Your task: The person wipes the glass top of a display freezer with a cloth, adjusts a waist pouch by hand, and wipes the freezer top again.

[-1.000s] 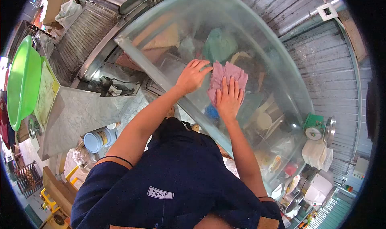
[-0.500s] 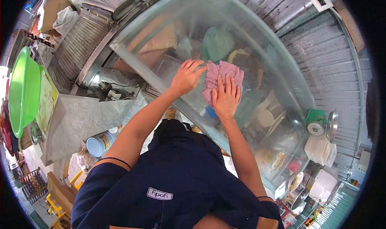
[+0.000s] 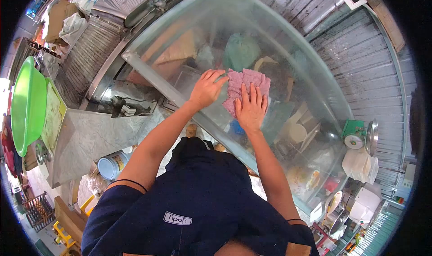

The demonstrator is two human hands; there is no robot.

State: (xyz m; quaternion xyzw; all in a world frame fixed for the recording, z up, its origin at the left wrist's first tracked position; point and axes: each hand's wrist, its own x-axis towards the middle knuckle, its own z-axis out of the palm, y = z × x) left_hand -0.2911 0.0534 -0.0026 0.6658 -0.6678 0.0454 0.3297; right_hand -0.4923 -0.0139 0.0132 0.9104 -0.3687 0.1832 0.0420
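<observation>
My right hand (image 3: 251,114) is spread flat over the pink cloth (image 3: 236,87), not clenched; the cloth lies on the clear panel (image 3: 211,20), green bag (image 3: 242,51) visible through it. My left hand (image 3: 207,90) is loosely bent, released, fingertips beside the cloth; can't tell if touching.

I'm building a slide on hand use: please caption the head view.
Right hand spread on a pink cloth over a see-through panel, left hand close by.

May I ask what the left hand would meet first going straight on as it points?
Probably the pink cloth, whose edge looks close to the left hand, though depth is unclear.
</observation>
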